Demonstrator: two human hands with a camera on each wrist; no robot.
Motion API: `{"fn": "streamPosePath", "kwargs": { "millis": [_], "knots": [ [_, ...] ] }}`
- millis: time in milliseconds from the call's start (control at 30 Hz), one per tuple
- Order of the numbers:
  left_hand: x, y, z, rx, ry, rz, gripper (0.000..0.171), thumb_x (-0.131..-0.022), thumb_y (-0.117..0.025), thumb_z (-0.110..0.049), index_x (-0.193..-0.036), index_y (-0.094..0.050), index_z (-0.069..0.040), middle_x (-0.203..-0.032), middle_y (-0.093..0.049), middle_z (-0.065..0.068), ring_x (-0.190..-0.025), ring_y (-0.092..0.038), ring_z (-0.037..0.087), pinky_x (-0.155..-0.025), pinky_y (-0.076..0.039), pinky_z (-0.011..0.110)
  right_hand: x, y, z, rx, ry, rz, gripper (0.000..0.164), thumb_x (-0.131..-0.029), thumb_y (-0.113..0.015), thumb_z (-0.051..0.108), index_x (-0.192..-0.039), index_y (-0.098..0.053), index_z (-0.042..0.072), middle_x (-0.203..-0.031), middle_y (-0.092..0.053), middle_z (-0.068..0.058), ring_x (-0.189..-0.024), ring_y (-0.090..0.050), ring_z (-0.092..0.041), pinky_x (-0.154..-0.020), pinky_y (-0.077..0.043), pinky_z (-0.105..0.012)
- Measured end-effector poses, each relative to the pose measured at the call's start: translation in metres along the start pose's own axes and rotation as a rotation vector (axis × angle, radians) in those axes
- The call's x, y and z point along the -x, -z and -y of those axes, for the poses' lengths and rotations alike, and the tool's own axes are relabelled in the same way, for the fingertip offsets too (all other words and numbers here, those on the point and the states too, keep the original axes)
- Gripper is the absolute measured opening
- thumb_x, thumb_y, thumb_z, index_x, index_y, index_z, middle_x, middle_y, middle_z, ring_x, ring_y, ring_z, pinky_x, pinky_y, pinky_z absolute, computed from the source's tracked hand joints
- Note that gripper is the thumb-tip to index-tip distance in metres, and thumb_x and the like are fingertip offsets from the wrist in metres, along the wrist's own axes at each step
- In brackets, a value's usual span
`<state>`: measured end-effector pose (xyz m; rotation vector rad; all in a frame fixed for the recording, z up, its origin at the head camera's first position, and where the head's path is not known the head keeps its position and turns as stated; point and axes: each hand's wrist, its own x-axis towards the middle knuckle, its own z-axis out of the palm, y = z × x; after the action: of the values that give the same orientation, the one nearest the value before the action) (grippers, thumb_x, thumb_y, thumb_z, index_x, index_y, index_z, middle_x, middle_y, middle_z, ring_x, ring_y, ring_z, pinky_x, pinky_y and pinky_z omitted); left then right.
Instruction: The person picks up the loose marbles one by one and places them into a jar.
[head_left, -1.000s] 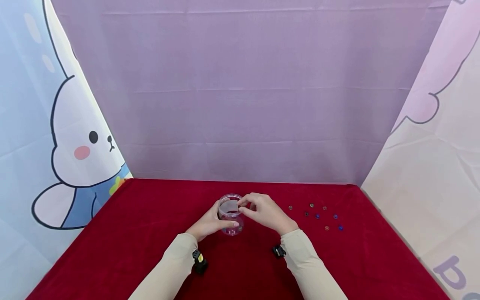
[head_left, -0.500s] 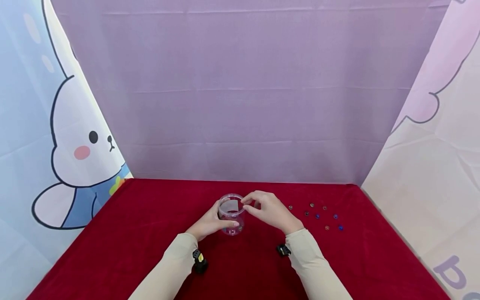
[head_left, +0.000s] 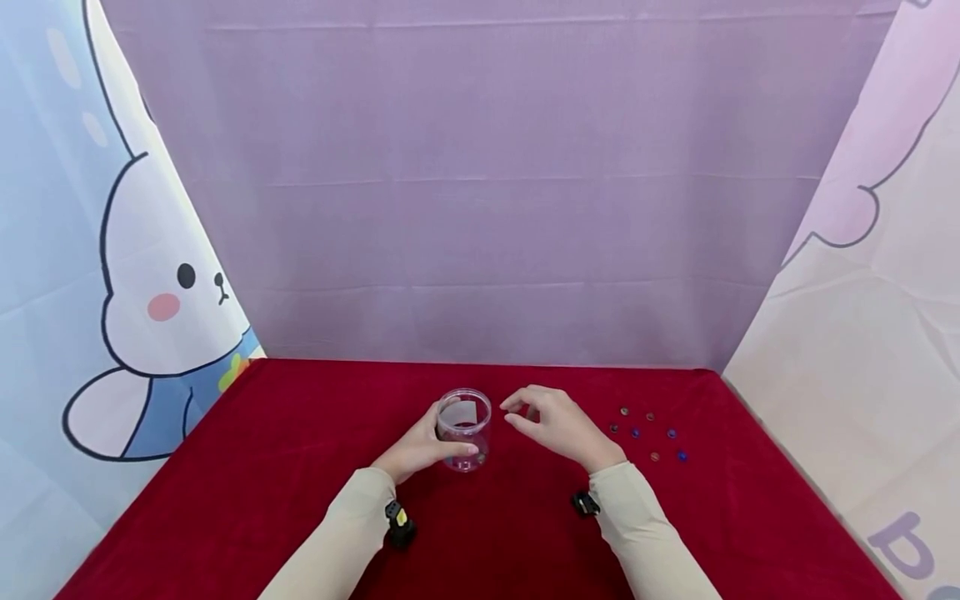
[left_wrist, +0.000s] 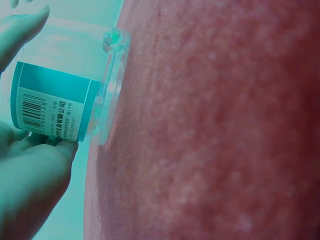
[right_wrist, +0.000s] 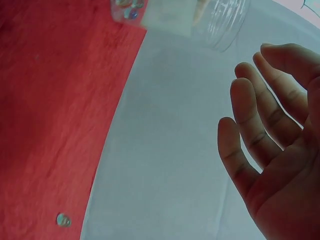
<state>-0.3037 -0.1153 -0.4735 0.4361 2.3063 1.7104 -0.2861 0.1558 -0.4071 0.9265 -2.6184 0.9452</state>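
Observation:
My left hand [head_left: 420,447] grips a clear plastic jar [head_left: 482,438], thumb across its front and fingers round the far side. The jar stands upright with its mouth uncovered. Its printed barcode label [left_wrist: 55,107] faces the left wrist camera. A few glass marbles [right_wrist: 132,12] lie at the jar's bottom. Just to the right of the rim, apart from it, my right hand [head_left: 558,429] hovers with fingers loosely bent and nothing between them; the right wrist view shows its palm [right_wrist: 290,195] bare.
Several small marbles [head_left: 635,432], some blue and some darker or brownish, lie scattered on the red cloth [head_left: 300,500] to the right of my right hand. One marble [right_wrist: 63,219] shows near the cloth's edge in the right wrist view. A lilac curtain [head_left: 480,208] hangs behind the table.
My right hand has drawn away from the jar's rim to the right, and now covers the spot where the nearest marble showed. The left hand and jar have stayed put.

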Motion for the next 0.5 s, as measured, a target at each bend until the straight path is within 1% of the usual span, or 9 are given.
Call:
{"fn": "streamPosePath", "kwargs": {
  "millis": [200,367,433,500],
  "knots": [
    [0.002,0.0,-0.002,-0.015,0.003,-0.007,0.09,-0.085,-0.082,-0.03,-0.156,-0.027,-0.023,-0.143,-0.045,0.006,-0.131,-0.042,0.027,-0.104,-0.04,0.054,0.007,0.007,-0.008,0.005,-0.027,0.008,0.019,-0.094,-0.073,0.023,-0.112,-0.071,0.024,-0.104,-0.064,0.014,-0.082,-0.057,-0.006,-0.074,-0.053,-0.027],
    [0.002,0.0,-0.001,-0.025,-0.002,-0.013,0.09,-0.085,-0.082,-0.031,-0.156,-0.027,-0.021,-0.146,-0.042,0.007,-0.133,-0.04,0.028,-0.105,-0.04,0.055,0.014,0.011,-0.017,0.014,-0.031,0.011,0.019,-0.094,-0.073,0.023,-0.113,-0.071,0.023,-0.105,-0.065,0.012,-0.084,-0.057,-0.006,-0.076,-0.054,-0.029],
    [0.002,0.0,-0.001,-0.021,-0.012,-0.012,0.09,-0.086,-0.082,-0.03,-0.156,-0.026,-0.02,-0.147,-0.042,0.008,-0.133,-0.04,0.029,-0.104,-0.04,0.055,0.018,0.013,-0.02,0.014,-0.036,0.015,0.019,-0.094,-0.072,0.023,-0.113,-0.071,0.022,-0.106,-0.065,0.011,-0.083,-0.058,-0.006,-0.076,-0.054,-0.029],
    [0.002,0.0,-0.001,-0.016,-0.007,-0.013,0.09,-0.085,-0.082,-0.03,-0.156,-0.027,-0.02,-0.146,-0.042,0.007,-0.133,-0.041,0.028,-0.105,-0.04,0.054,0.022,0.015,-0.023,0.015,-0.047,0.019,0.02,-0.094,-0.073,0.022,-0.114,-0.071,0.021,-0.106,-0.065,0.01,-0.082,-0.058,-0.007,-0.075,-0.054,-0.029]
  ]
}}
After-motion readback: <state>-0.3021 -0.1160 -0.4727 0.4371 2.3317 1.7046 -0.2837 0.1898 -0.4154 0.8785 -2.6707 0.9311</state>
